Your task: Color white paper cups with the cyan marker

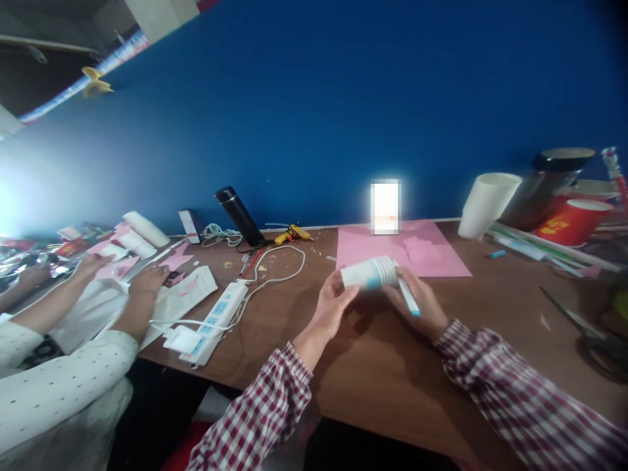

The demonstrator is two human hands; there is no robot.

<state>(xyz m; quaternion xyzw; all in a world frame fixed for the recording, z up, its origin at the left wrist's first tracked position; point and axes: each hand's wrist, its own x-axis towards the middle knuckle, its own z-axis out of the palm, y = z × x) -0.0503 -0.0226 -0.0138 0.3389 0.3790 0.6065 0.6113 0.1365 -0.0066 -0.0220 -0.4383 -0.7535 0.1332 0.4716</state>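
Observation:
A short stack of white paper cups (pixel 369 275) with a pale blue print lies sideways between my hands, above the brown table. My left hand (pixel 330 307) is closed round the left end of the stack. At the rim end, my right hand (pixel 420 297) grips the stack and also holds a white marker (pixel 409 297) with a blue tip, which slants down across its fingers. Some of the right fingers are hidden behind the cups. Just beyond the hands lies a pink sheet (pixel 444 252) with a pink cut-out (pixel 422 254) on it.
A white power strip (pixel 216 324) with cables, a yellow glue gun (pixel 293 234) and a black flask (pixel 240 216) stand left. Scissors (pixel 591 333), white cups (pixel 488 203) and a red cup (pixel 574 222) are right. A co-worker's hands (pixel 150 278) handle pink paper at far left.

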